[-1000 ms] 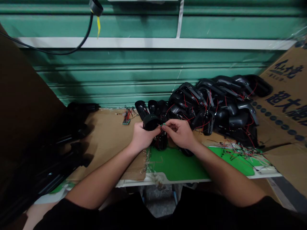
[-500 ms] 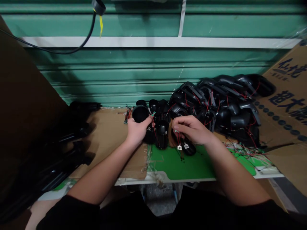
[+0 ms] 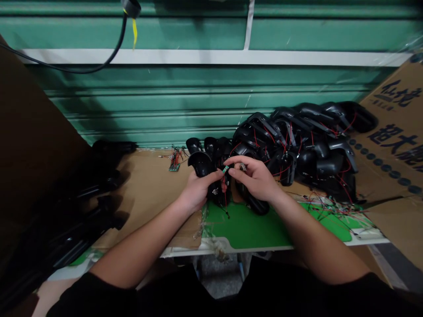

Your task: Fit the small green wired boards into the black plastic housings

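Note:
My left hand (image 3: 195, 190) is closed, with a small green circuit board (image 3: 225, 170) at the tip of its thumb. Red wires hang from the board. Just above that hand is a black cup-shaped plastic housing (image 3: 200, 164), which appears to be in its grip. My right hand (image 3: 253, 177) is close on the right, thumb and forefinger at the board's end; whether they touch it I cannot tell. A small pale electronic part (image 3: 243, 167) shows between its bent fingers. Below lies a dark rounded housing (image 3: 259, 203), partly hidden.
Black housings with red wires (image 3: 297, 145) are piled at the back right. Loose wired boards (image 3: 333, 210) lie at the right, others (image 3: 173, 165) on cardboard (image 3: 148, 189). Long black parts (image 3: 82, 220) fill the left. A printed carton (image 3: 390, 145) stands right, before a green shutter (image 3: 198, 81).
My right hand has moved left to the circuit board in my left hand. The left hand, board and housing have shifted slightly right and down. White-tipped leads under my right hand no longer show.

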Tool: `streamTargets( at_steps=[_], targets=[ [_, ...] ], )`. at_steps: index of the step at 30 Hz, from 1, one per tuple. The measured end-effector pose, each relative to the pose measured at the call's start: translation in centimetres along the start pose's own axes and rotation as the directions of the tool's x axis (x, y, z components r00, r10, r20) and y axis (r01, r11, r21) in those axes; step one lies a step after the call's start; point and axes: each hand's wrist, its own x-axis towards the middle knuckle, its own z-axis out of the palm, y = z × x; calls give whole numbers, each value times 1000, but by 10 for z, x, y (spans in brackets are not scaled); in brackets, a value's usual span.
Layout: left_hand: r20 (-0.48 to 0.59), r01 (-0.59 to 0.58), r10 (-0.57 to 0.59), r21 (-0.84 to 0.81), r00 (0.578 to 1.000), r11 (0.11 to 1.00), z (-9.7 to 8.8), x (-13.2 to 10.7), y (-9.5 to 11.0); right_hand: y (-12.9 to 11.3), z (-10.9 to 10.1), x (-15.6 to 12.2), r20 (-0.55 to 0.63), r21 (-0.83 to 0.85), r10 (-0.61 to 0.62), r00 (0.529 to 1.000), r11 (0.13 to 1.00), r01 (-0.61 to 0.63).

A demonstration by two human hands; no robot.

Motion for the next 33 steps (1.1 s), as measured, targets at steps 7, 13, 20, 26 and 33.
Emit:
streamTargets(
  at_steps=[7,13,20,26,33],
  targets=[
    [-34,30,-32,-57,999,998,2,2,1,0,0,0,-128,-79,-88,988,994,78],
    [29,-77,74,125,997,989,3,0,0,-1,5,-2,-181,-86,-103,978,992,89],
    [36,-124,120,165,992,978,1,4,-9,4,16,-5,-233,-266,-249,940,946,185],
    [56,-162,154,191,986,968,1,3,-11,6,18,-3,-209,-312,-366,907,904,293],
    [55,-195,188,230,981,953,-1,4,-12,9,18,-4,-213,-337,-370,904,896,288]
  ],
)
